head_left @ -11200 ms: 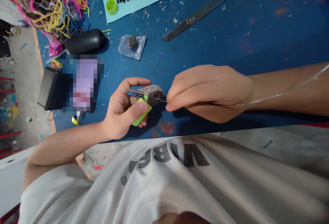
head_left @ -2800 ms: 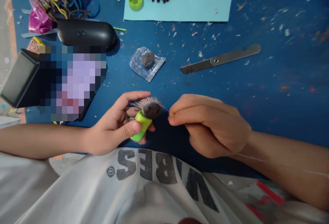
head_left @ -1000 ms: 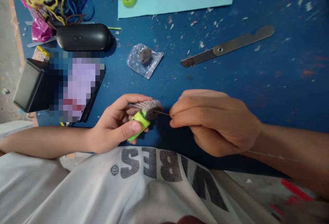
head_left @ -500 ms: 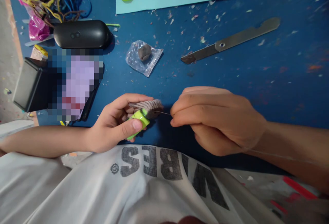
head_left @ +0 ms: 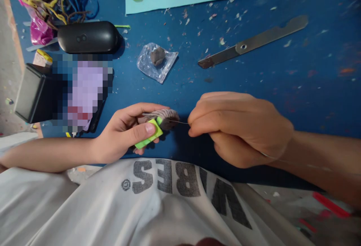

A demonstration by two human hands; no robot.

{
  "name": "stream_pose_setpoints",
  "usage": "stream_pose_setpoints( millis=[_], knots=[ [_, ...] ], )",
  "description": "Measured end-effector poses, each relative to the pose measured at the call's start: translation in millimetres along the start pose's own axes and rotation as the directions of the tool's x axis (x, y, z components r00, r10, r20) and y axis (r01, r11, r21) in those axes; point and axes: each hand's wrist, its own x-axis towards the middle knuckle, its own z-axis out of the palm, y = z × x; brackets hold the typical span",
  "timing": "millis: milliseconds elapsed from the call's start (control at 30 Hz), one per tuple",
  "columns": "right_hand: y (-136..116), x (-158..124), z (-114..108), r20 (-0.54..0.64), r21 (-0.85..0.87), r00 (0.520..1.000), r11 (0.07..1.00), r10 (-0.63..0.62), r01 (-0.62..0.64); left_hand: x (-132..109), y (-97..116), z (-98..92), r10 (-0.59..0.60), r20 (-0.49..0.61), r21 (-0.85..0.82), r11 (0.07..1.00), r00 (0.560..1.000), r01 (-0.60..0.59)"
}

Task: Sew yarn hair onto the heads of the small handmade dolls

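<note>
In the head view, working the thin strand (head_left: pixel 182 122) — needle or thread, too fine to tell — probably calls for a straight, gentle pull, since a sideways tug might tear the figure's soft-looking grey end. The left hand (head_left: pixel 124 131) pinches the small grey-and-green figure (head_left: pixel 169 124), thumb on its green part (head_left: pixel 142 141), fingers curled behind; the right hand (head_left: pixel 239 129) presses its fingertips together on the strand. The figure lies between the hands, apart from the right — towards the bench's (head_left: pixel 282 88) near edge.
</note>
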Motion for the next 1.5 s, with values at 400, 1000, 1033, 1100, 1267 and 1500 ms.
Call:
stream_pose_setpoints(
  millis=[400, 1000, 1033, 1100, 1267, 1500],
  knots=[
    [0, 2, 3, -0.015, 0.008, 0.997, 0.998, 0.069, -0.069, 4, 12, 3.0, -0.089, 0.013, -0.024, 0.996, 0.996, 0.089],
    [2, 3, 3, -0.02, 0.036, 0.997, 0.997, 0.075, -0.074, 6, 18, 6.2, -0.148, -0.011, 0.008, 0.989, 0.989, 0.148],
    [1, 3, 3, -0.017, 0.048, 0.997, 0.996, 0.071, -0.07, 6, 18, 6.6, -0.148, -0.014, 0.008, 0.989, 0.989, 0.148],
    [1, 3, 2, -0.006, 0.064, 0.998, 0.996, 0.061, -0.061, 6, 19, 6.9, -0.151, -0.015, 0.01, 0.989, 0.988, 0.151],
    [2, 3, 4, -0.037, 0.042, 0.996, 0.996, 0.077, -0.075, 6, 18, 5.0, -0.154, -0.016, 0.006, 0.988, 0.988, 0.155],
    [1, 3, 4, -0.022, 0.053, 0.997, 0.996, 0.074, -0.073, 7, 19, 6.7, -0.161, -0.026, 0.007, 0.987, 0.987, 0.161]
  ],
)
